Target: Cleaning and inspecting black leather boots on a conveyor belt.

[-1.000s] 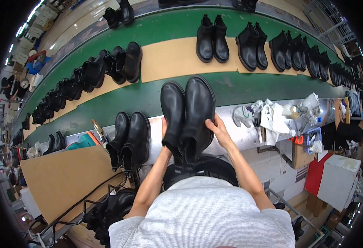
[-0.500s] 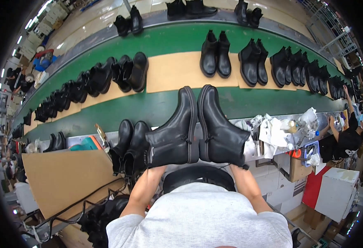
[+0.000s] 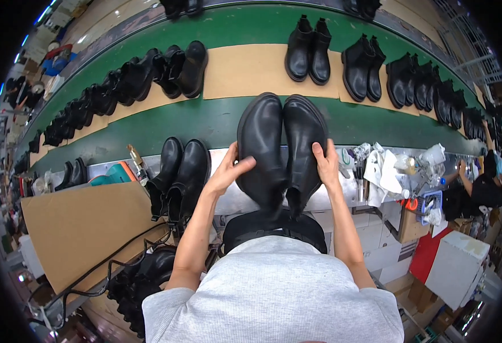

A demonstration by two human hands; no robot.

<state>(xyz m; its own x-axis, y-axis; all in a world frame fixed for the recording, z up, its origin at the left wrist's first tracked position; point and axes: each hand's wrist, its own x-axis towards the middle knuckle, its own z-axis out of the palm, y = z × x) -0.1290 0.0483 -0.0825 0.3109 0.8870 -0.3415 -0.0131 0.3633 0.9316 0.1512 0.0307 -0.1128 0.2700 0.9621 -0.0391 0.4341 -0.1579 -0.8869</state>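
Two black ankle boots are held side by side in front of me, toes pointing away and heels toward my body. My left hand (image 3: 232,170) grips the outer side of the left boot (image 3: 261,143), its thumb lying across the leather. Around the outer side of the right boot (image 3: 305,146) my right hand (image 3: 327,163) is closed, thumb on top. The undersides of both boots are hidden. Just left of my left hand, another pair of black boots (image 3: 188,171) stands on the metal ledge.
Beyond the ledge runs a green conveyor belt (image 3: 228,123) with tan cardboard sheets (image 3: 242,68) bearing rows of black boots. A white cloth (image 3: 381,174) and bottles lie on the right. Cardboard (image 3: 85,223) leans at left. A co-worker (image 3: 479,183) is at far right.
The two boots have turned from sole-to-sole on their sides to uppers facing up. My hands, hidden behind them before, now show at their outer sides. The view has shifted slightly.
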